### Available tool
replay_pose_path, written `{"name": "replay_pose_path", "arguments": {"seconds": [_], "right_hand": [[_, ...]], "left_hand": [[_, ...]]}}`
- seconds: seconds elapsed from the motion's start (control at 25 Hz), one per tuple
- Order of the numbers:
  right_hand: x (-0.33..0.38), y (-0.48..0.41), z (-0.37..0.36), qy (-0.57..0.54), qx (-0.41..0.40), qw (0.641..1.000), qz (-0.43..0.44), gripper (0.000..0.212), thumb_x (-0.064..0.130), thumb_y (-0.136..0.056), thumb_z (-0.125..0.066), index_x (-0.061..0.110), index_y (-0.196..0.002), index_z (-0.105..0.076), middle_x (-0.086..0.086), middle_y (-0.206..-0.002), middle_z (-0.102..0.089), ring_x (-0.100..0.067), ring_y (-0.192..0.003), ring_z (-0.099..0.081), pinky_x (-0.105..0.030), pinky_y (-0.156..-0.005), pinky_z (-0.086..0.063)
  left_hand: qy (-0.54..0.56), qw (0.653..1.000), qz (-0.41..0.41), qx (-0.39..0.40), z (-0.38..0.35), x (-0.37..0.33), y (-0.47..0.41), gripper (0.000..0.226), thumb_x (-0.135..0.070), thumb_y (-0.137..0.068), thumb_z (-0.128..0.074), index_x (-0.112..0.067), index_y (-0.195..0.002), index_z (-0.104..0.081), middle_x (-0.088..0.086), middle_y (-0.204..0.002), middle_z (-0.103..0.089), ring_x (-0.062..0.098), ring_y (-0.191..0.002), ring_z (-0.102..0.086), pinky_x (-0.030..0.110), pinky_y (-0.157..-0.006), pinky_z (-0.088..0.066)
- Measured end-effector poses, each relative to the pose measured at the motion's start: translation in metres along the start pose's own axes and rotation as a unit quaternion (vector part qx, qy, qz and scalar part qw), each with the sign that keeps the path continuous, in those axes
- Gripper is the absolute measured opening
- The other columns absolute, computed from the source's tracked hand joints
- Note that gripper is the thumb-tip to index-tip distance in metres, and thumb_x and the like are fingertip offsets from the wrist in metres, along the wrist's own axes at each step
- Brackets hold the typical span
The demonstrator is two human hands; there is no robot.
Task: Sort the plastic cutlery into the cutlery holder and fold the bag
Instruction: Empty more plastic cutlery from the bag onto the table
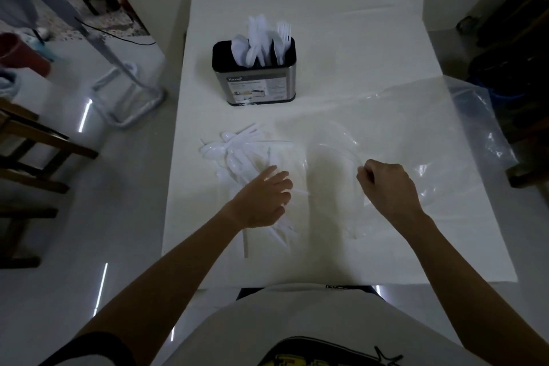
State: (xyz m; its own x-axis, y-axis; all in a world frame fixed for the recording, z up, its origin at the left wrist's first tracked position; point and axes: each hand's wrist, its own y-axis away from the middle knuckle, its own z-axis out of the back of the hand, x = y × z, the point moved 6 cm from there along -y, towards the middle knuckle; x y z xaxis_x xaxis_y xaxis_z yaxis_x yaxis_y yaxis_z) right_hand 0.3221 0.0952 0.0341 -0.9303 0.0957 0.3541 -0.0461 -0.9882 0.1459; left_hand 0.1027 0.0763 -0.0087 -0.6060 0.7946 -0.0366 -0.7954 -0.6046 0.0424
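White plastic spoons (234, 148) lie heaped on the bench (326, 24) just under your spread left hand (263, 199). Close on one handle only, then carry it to the cutlery holder (254, 80). Your right hand (386, 187) pinches the clear bag (416, 134); keep it pinned.

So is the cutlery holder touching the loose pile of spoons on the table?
Apart. The head view shows a strip of bare table between the cutlery holder and the loose pile of spoons lying nearer the person.
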Motion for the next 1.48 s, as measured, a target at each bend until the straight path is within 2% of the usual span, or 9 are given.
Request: {"name": "replay_pose_path", "arguments": {"seconds": [0.08,0.24,0.36,0.56,0.72,0.88,1.0,1.2,1.48], "right_hand": [[0.001,0.001,-0.001,-0.004,0.0,1.0,0.0,0.037,0.023,-0.094,-0.045,0.01,-0.06,-0.036,-0.005,-0.05,-0.038,-0.029,-0.051,-0.044,-0.026,-0.046,-0.026],[0.004,0.005,-0.003,-0.014,-0.003,1.0,-0.007,0.038,0.023,-0.094,-0.046,0.011,-0.059,-0.035,-0.005,-0.049,-0.039,-0.028,-0.049,-0.043,-0.025,-0.045,-0.025],[0.004,0.009,-0.004,-0.022,-0.007,0.999,-0.025,0.038,0.024,-0.093,-0.046,0.011,-0.06,-0.035,-0.005,-0.049,-0.037,-0.029,-0.049,-0.043,-0.026,-0.048,-0.029],[0.004,0.016,-0.005,-0.031,-0.003,0.999,-0.042,0.043,0.025,-0.093,-0.047,0.017,-0.055,-0.027,-0.002,-0.048,-0.034,-0.026,-0.05,-0.042,-0.026,-0.048,-0.028],[0.005,0.017,-0.009,-0.045,0.002,0.998,-0.05,0.044,0.026,-0.093,-0.046,0.019,-0.054,-0.026,-0.002,-0.048,-0.034,-0.025,-0.049,-0.04,-0.025,-0.045,-0.025],[0.0,0.015,-0.012,-0.076,0.021,0.994,-0.07,0.034,0.033,-0.091,-0.05,0.012,-0.064,-0.047,-0.005,-0.055,-0.049,-0.028,-0.057,-0.052,-0.027,-0.052,-0.038],[-0.003,0.012,-0.013,-0.101,0.06,0.991,-0.064,0.032,0.044,-0.09,-0.053,0.017,-0.073,-0.054,0.002,-0.062,-0.055,-0.021,-0.066,-0.056,-0.026,-0.059,-0.039],[-0.01,-0.002,-0.009,-0.126,0.127,0.983,-0.032,0.039,0.057,-0.089,-0.045,0.021,-0.079,-0.057,0.0,-0.076,-0.068,-0.019,-0.076,-0.063,-0.034,-0.074,-0.05],[-0.036,-0.107,0.016,-0.026,0.052,0.992,0.116,0.018,0.017,-0.091,-0.051,0.013,-0.104,-0.063,-0.01,-0.108,-0.064,-0.031,-0.101,-0.061,-0.038,-0.084,-0.048]], "left_hand": [[0.086,0.99,0.104,-0.036,0.001,0.003,0.005,0.04,-0.031,-0.087,-0.031,-0.016,-0.087,-0.068,0.007,-0.131,-0.058,0.028,-0.136,-0.038,0.051,-0.115,-0.022],[0.173,0.911,0.371,-0.038,-0.018,0.011,0.014,0.069,-0.066,-0.086,-0.027,-0.023,-0.138,-0.04,0.006,-0.159,-0.015,0.03,-0.147,0.003,0.057,-0.114,0.006],[0.148,0.902,0.406,-0.007,-0.043,0.01,0.02,0.095,-0.08,-0.077,-0.011,-0.02,-0.15,-0.015,0.009,-0.16,0.0,0.037,-0.145,0.009,0.059,-0.11,0.009],[0.153,0.853,0.498,-0.024,-0.048,0.027,0.02,0.077,-0.059,-0.087,-0.01,-0.017,-0.151,-0.005,0.012,-0.159,0.002,0.042,-0.145,0.003,0.066,-0.112,-0.004],[0.21,0.823,0.525,-0.054,-0.041,0.028,0.006,0.085,-0.064,-0.082,-0.01,-0.015,-0.151,-0.008,0.013,-0.159,0.001,0.039,-0.145,0.006,0.056,-0.113,0.008],[0.249,0.822,0.478,-0.183,-0.005,-0.004,-0.009,0.055,-0.05,-0.088,-0.033,-0.013,-0.123,-0.052,0.01,-0.131,-0.051,0.029,-0.124,-0.045,0.041,-0.102,-0.035],[0.368,0.783,0.464,-0.191,-0.002,-0.034,-0.016,0.038,-0.048,-0.088,-0.037,-0.016,-0.098,-0.055,-0.003,-0.095,-0.057,0.015,-0.09,-0.054,0.031,-0.08,-0.047],[0.246,0.843,0.457,-0.139,-0.015,-0.054,-0.02,0.044,-0.049,-0.086,-0.036,-0.015,-0.101,-0.06,0.0,-0.101,-0.061,0.019,-0.092,-0.053,0.029,-0.079,-0.035],[0.192,0.86,0.453,-0.137,-0.008,-0.071,-0.02,0.041,-0.053,-0.087,-0.039,-0.019,-0.096,-0.061,-0.001,-0.098,-0.057,0.018,-0.088,-0.051,0.029,-0.073,-0.033]]}}
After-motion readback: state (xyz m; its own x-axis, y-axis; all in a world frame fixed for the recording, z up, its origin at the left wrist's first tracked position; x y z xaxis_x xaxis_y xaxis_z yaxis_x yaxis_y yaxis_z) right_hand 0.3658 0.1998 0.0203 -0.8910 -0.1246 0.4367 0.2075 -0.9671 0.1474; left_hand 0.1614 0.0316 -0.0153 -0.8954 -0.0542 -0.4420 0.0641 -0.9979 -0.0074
